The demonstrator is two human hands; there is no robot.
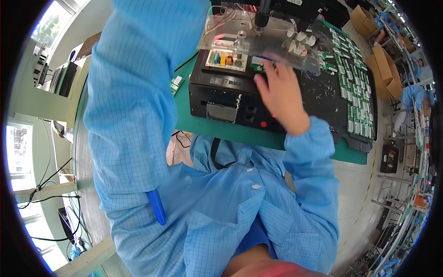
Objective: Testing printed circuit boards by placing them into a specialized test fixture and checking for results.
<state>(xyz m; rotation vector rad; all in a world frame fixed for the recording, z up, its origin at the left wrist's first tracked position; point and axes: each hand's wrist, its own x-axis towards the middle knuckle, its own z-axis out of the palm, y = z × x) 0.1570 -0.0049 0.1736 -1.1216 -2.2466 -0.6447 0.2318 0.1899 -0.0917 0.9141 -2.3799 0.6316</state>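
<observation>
My right hand point(282, 94) is spread, apparently gripping nothing, fingertips beside the green board point(257, 67) atop the black box point(249, 98); contact unconfirmed. My left hand is out of frame, condition undetermined. Step in hand, I judge: seating the board. Next calls for fingers clear of the plate point(249, 40).

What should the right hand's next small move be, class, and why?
Drawing the right hand back toward the wearer seems sensible: its outstretched fingers are at the near edge of the clear plate, by a small green board, and might be pinched if that plate came down.
</observation>
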